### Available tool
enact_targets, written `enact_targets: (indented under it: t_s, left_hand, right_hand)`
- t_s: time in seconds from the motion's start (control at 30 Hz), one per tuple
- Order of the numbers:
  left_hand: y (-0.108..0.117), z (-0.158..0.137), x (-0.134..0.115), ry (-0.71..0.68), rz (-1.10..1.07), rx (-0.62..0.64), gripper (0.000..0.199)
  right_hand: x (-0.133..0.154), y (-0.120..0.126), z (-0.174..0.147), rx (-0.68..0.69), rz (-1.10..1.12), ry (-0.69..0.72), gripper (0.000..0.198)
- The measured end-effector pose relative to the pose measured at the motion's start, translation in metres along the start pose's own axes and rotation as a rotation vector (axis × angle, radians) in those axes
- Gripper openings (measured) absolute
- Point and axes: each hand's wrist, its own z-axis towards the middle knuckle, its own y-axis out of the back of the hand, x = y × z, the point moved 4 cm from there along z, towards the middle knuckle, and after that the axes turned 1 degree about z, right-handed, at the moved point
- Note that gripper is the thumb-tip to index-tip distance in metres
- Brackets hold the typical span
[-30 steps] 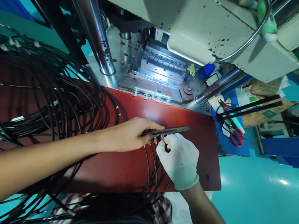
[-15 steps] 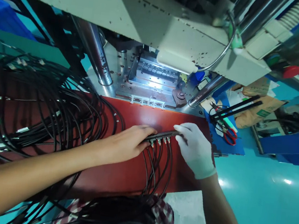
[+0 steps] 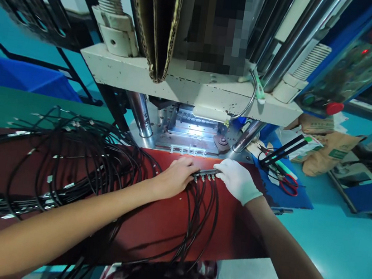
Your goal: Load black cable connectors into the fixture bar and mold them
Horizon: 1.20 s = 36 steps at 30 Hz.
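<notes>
My bare left hand (image 3: 177, 177) grips the left end of a dark bar (image 3: 206, 172), fingers closed round it. At its right end, my white-gloved right hand (image 3: 238, 179) pinches the same bar between thumb and fingers. Several metal connectors (image 3: 204, 177) stick out along the bar's near side, and black cables (image 3: 192, 222) run from them toward my lap. Just beyond the hands, a white branched plastic strip (image 3: 187, 150) lies at the far edge of the red work surface (image 3: 157, 227). Behind it sits a lit metal mould (image 3: 196, 127) in the press.
Coiled black cables (image 3: 76, 161) with silvery ends cover the left of the surface. A cream press beam (image 3: 179, 88) spans above the mould between steel columns (image 3: 143, 115). Red-handled scissors (image 3: 288, 186) lie on a blue mat at right. A red button (image 3: 334, 108) is on the control box.
Both hands have moved a little away from me with the bar, toward the press, and the cables trail along. My view has tilted up, showing more of the press and control panel.
</notes>
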Motion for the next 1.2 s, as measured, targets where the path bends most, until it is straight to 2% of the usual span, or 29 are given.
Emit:
enact_targets:
  t_s: [0.17,0.27,0.37,0.5,0.57,0.63,0.67,0.73,0.8,0.9,1.0,1.2]
  left_hand:
    - [0.037,-0.031,0.029,-0.014,0.001,-0.123,0.024]
    - [0.049,-0.053,0.050,0.011,0.079,-0.026,0.026]
    - [0.048,-0.069,0.060,0.036,0.210,0.076,0.032]
    - [0.047,-0.078,0.060,0.026,0.327,0.081,0.030]
    - [0.050,-0.074,0.060,0.039,0.349,0.052,0.023]
    - [0.055,-0.063,0.064,0.079,0.324,-0.054,0.014]
    - [0.057,-0.055,0.067,0.100,0.306,-0.132,0.015]
    - [0.059,-0.036,0.077,0.125,0.274,-0.261,0.030]
    - [0.055,-0.019,0.089,0.123,0.208,-0.279,0.035]
    - [0.047,-0.005,0.106,0.121,0.080,-0.238,0.023]
    - [0.045,-0.005,0.112,0.127,0.026,-0.264,0.021]
    - [0.041,-0.009,0.110,0.094,-0.044,-0.251,0.024]
  right_hand:
    - [-0.004,0.004,0.009,0.064,0.022,-0.028,0.021]
    - [-0.004,0.003,0.010,0.066,0.005,0.005,0.021]
    - [-0.006,0.000,0.007,0.062,-0.016,-0.005,0.023]
    - [-0.011,0.006,0.001,0.067,-0.034,-0.048,0.024]
    - [-0.008,0.014,0.005,0.087,-0.015,-0.035,0.024]
    - [0.000,0.021,0.019,0.046,0.016,-0.033,0.024]
    - [0.005,0.023,0.030,-0.009,0.040,-0.049,0.026]
    - [0.015,0.020,0.058,-0.134,0.119,-0.092,0.030]
    - [0.026,0.007,0.087,-0.177,0.243,-0.071,0.027]
    - [0.036,-0.014,0.116,-0.132,0.346,0.013,0.006]
    - [0.035,-0.020,0.116,-0.142,0.440,0.039,0.010]
    - [0.032,-0.012,0.082,-0.248,0.672,0.051,0.008]
